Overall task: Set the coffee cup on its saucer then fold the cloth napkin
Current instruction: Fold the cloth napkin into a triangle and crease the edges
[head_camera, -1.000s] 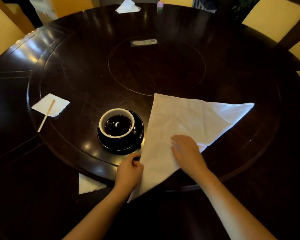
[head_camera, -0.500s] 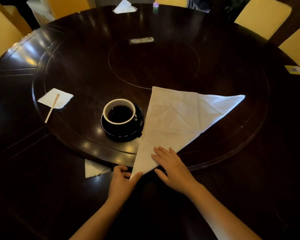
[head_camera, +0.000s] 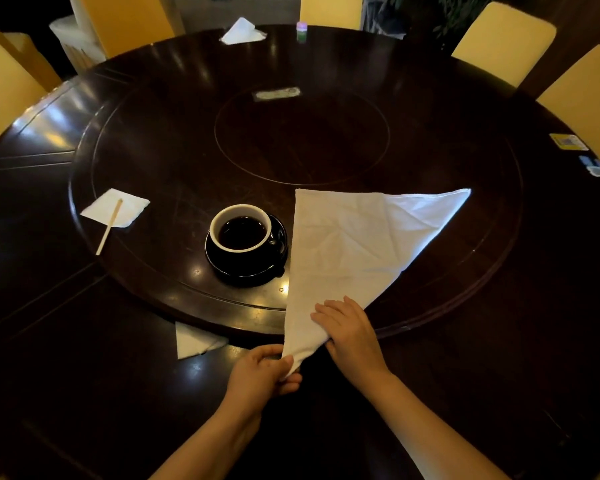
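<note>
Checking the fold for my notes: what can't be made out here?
Head view:
1. Near tip of the cloth napkin: inside the left hand.
2. Handle of the coffee cup: lost against the dark saucer.
3. Print on the cards: too small, far right.

Cup (head_camera: pixel 240 227) on saucer (head_camera: pixel 246 268), napkin (head_camera: pixel 354 244) just right, stirrer (head_camera: pixel 109 227) far left

My left hand (head_camera: pixel 262 370) pinches the near corner of the napkin (head_camera: pixel 354 244) between thumb and fingers; my right hand (head_camera: pixel 352 332) lies flat on it just beside, fingers straight, both forearms reaching forward
</note>
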Tool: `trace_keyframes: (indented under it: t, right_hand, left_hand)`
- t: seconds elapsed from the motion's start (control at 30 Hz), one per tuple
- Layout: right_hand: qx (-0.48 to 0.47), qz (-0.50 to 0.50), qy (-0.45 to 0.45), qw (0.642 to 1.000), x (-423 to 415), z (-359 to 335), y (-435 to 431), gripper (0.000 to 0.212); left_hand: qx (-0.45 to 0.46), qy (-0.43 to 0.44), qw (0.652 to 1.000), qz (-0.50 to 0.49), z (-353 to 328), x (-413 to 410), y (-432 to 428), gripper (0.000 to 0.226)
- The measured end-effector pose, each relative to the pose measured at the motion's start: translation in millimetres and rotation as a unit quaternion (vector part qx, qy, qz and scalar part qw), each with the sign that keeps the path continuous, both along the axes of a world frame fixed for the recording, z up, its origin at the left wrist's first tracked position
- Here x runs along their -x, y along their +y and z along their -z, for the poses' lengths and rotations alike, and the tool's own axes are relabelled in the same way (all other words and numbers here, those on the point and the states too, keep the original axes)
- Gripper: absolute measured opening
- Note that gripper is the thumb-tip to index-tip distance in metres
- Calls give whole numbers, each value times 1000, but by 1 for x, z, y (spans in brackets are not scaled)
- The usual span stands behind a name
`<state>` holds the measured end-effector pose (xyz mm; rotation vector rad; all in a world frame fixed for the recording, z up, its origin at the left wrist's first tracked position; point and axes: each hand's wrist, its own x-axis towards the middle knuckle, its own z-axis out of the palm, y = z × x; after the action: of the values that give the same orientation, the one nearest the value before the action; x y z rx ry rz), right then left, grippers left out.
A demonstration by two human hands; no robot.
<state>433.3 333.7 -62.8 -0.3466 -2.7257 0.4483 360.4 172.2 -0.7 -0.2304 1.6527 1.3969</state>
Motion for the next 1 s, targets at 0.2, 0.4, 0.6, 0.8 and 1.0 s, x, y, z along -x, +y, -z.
trace_keyframes:
  t: [0.2,0.4,0.6,0.8,1.0]
  right_hand:
    - [24,-44,3,999,-14,-13,-1,28]
    - [135,-35,-31,990,-24,-36,9,31]
    - [164,45,-47,984,-34,-27,56,13]
    - [114,92,-84,986,-77,-22,83,24]
    - [118,-12,-108,987,-95,-20,64,21]
  left_hand:
    - [-25,135,985,100,-14,-10,-8,35]
    - [-58,305,892,330,-44,9,1,36]
    - [-70,473,842,251,-72,34,43,8]
    - [-32,486,852,193,-60,26,36,12]
    - [-58,336,901,268,-43,8,14,17]
